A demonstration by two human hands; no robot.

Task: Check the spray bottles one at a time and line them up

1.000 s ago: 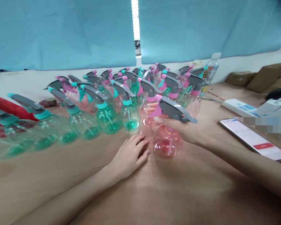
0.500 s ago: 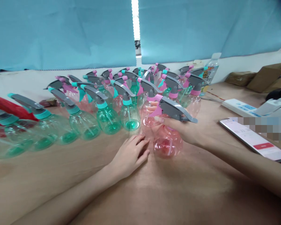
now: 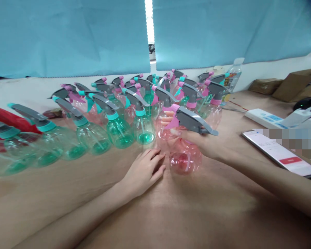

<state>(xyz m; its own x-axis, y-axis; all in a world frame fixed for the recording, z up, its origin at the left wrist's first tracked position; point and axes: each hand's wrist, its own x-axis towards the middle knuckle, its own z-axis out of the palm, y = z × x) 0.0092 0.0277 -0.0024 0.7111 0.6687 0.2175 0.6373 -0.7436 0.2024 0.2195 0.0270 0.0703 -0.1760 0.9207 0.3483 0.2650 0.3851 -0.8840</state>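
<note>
A clear pink spray bottle (image 3: pixel 185 157) with a grey and pink trigger head stands upright on the table in front of me. My right hand (image 3: pixel 206 141) is wrapped round its neck just under the head, coming from the right, with some fingertips showing beyond the pink trigger. Palm down on the tabletop lies my left hand (image 3: pixel 145 171), fingers loosely apart and holding nothing, left of the pink bottle. Nearest beyond its fingertips is a green spray bottle (image 3: pixel 144 133). Another green spray bottle (image 3: pixel 120 135) stands beside that one.
Several more green and pink spray bottles crowd the back and left of the wooden table (image 3: pixel 155 221). On the right are a phone (image 3: pixel 277 152), a white power strip (image 3: pixel 264 119) and cardboard boxes (image 3: pixel 290 86). A drink bottle (image 3: pixel 233 77) stands behind, and red plastic (image 3: pixel 12 119) lies far left.
</note>
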